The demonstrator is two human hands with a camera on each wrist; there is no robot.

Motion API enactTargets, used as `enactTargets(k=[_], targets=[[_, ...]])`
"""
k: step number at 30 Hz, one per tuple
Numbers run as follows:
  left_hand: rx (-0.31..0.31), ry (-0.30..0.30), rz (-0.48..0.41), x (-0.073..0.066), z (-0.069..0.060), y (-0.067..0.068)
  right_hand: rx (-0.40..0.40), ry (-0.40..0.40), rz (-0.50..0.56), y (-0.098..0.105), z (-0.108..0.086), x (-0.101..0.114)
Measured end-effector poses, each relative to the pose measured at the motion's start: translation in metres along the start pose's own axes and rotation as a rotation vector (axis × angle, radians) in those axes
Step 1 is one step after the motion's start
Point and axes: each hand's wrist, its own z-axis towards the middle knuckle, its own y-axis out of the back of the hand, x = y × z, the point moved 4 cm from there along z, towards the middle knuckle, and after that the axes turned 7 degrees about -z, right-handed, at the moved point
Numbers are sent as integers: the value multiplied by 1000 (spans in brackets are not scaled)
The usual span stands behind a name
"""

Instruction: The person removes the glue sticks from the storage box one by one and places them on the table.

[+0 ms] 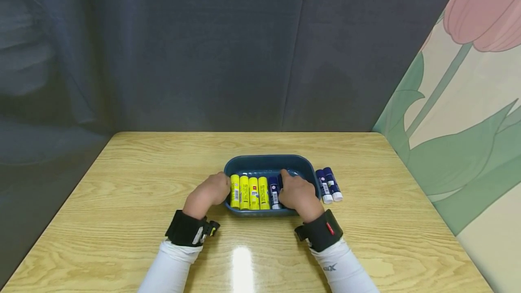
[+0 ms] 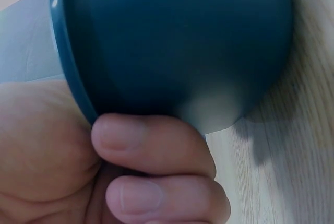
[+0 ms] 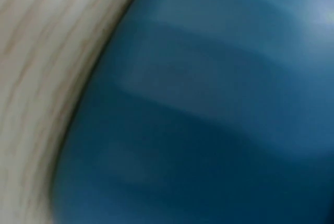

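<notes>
A dark blue oblong tray (image 1: pixel 260 214) stands on the table, with several yellow glue sticks (image 1: pixel 254 193) lined up side by side in its left part. Right of them lies a navy glue stick (image 1: pixel 274 193) with a white end. My left hand (image 1: pixel 213 189) grips the tray's left end; in the left wrist view, curled fingers (image 2: pixel 156 143) press its outer wall below the rim. Inside the tray, my right hand (image 1: pixel 297 192) pinches another navy glue stick (image 1: pixel 280 180), mostly hidden by the fingers. The right wrist view shows only the tray's blurred outer wall (image 3: pixel 198 130).
Two more navy glue sticks (image 1: pixel 329 185) with white ends lie on the wooden table (image 1: pixel 134 202), just right of the tray. A dark curtain (image 1: pixel 203 58) hangs behind the table, and a wall with a tulip picture (image 1: pixel 460 148) rises at the right.
</notes>
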Motion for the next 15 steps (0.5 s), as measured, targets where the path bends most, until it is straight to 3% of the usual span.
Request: enactTargets(k=[15], targets=[[-7, 8, -13, 0, 0, 0, -8, 2, 9, 0, 2, -2]])
